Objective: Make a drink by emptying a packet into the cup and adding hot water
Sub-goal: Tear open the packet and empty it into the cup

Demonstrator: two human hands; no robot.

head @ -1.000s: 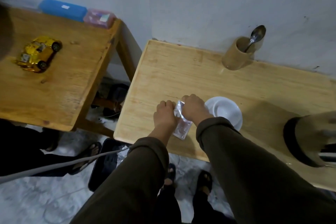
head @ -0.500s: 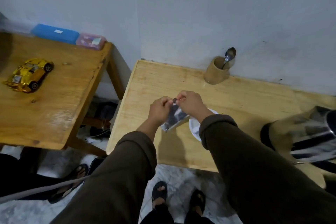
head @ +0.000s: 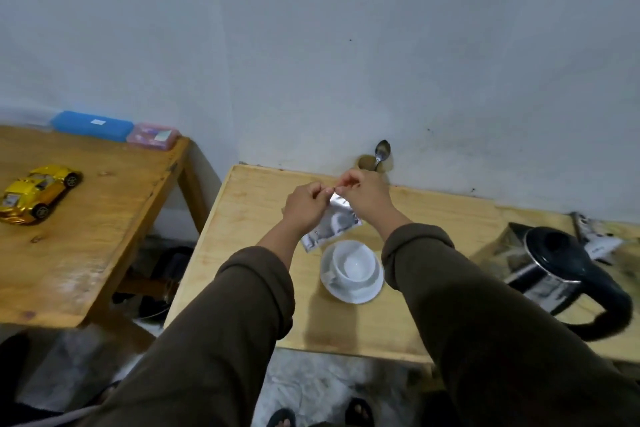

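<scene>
A silvery packet (head: 330, 227) hangs in the air above the wooden table (head: 249, 218). My left hand (head: 306, 206) and my right hand (head: 363, 196) both pinch its top edge, fingertips almost touching. Just below and to the right of the packet stands a white cup (head: 355, 265) on a white saucer (head: 349, 293); the cup looks empty. A steel electric kettle (head: 554, 267) with a black lid and handle stands at the right of the table.
A tan holder (head: 367, 163) with a metal spoon (head: 381, 152) stands against the wall behind my hands. A second wooden table (head: 86, 236) on the left carries a yellow toy car (head: 36, 192), a blue case (head: 91, 125) and a pink box (head: 152, 135).
Both hands have lifted the packet off the table edge and carried it up and away from me. The cup, hidden behind my right arm before, now shows in full.
</scene>
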